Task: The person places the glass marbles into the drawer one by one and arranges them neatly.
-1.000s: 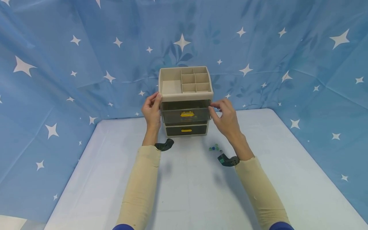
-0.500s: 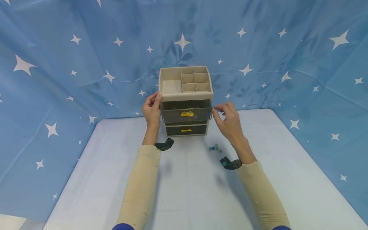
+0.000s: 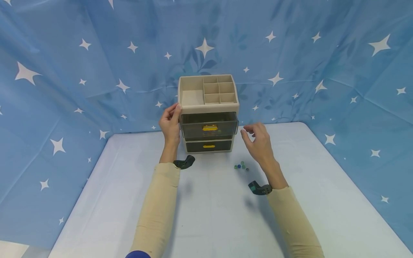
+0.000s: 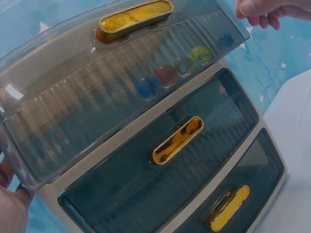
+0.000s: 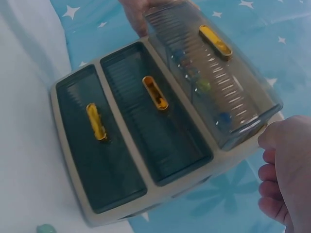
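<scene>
A beige desktop drawer organizer [image 3: 209, 108] stands at the back of the table with its top drawer [image 3: 193, 132] pulled out. Through the drawer's clear smoky front, the left wrist view shows a red marble [image 4: 166, 74], a yellow-green marble [image 4: 199, 55] and several others at the bottom. My left hand [image 3: 170, 125] holds the organizer's upper left side, thumb at the front corner. My right hand [image 3: 258, 141] hovers just right of the drawer, apart from it, fingers loosely bent with nothing between them. In the right wrist view its thumb overlaps the organizer's edge.
Several small green and blue marbles [image 3: 239, 166] lie on the white table [image 3: 209, 215], in front of the organizer and to the right. Two lower drawers with gold handles are shut. A blue starry curtain [image 3: 129, 64] hangs close behind.
My right hand has drawn back from the drawer's right side, moving right and slightly toward me. The left hand, organizer and pulled-out drawer stay as they were.
</scene>
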`<state>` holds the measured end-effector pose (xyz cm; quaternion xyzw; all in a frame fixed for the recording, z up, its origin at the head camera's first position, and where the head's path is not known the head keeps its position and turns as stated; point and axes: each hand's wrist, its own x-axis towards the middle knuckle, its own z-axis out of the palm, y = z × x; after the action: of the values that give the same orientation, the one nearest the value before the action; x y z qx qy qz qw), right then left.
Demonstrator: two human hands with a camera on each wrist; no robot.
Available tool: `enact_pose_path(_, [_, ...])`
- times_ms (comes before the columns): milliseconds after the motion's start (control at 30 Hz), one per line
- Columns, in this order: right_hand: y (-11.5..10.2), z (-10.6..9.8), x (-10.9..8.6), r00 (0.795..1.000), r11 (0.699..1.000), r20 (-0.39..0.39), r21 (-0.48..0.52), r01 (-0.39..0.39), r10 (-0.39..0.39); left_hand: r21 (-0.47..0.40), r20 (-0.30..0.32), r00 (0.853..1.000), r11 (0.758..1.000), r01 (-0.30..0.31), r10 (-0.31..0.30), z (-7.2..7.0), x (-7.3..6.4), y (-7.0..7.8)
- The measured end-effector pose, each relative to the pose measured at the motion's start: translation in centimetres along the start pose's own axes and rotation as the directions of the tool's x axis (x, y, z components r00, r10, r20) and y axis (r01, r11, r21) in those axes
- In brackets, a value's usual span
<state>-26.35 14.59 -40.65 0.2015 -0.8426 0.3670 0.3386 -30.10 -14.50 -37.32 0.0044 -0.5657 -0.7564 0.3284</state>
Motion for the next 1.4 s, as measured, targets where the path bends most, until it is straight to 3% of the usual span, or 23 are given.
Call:
enact_pose_path(167, [0.6,0.3,-0.8,0.998,0.998,0.021,-0.007,-0.056,0.056,-0.005,-0.001,1.000,1.000,-0.004,0.004,0.4,-0.9,1.8])
enact_pose_path(333, [1.1,0.5,-1.5,0.995,0.996,0.039,-0.015,-0.086,0.087,-0.010,0.000,1.000,1.000,-0.003,0.003,0.4,-1.1,2.1])
enact_pose_path(500, [1.5,0.6,-2.2,0.989,0.991,0.071,-0.034,-0.126,0.128,0.002,0.004,1.000,1.000,-0.002,0.002,0.4,-1.0,2.0])
enact_pose_path(700, [2.3,0.8,-3.2,0.978,0.985,0.120,-0.045,-0.167,0.171,0.010,-0.001,1.000,1.000,-0.010,0.010,0.0,0.1,-0.3])
enact_pose_path(800, [2.6,1.0,-3.5,0.969,0.980,0.151,-0.057,-0.191,0.198,0.008,-0.003,1.000,1.000,-0.006,0.006,0.0,0.2,-0.3])
enact_pose_path(1067, [3.7,1.2,-4.3,0.939,0.967,0.231,-0.086,-0.239,0.253,0.005,0.007,1.000,1.000,-0.006,0.006,0.4,-1.1,2.0])
enact_pose_path(1400, [4.6,1.5,-4.8,0.903,0.958,0.319,-0.110,-0.266,0.287,-0.006,0.010,1.000,1.000,-0.003,0.003,0.3,-1.1,2.0])
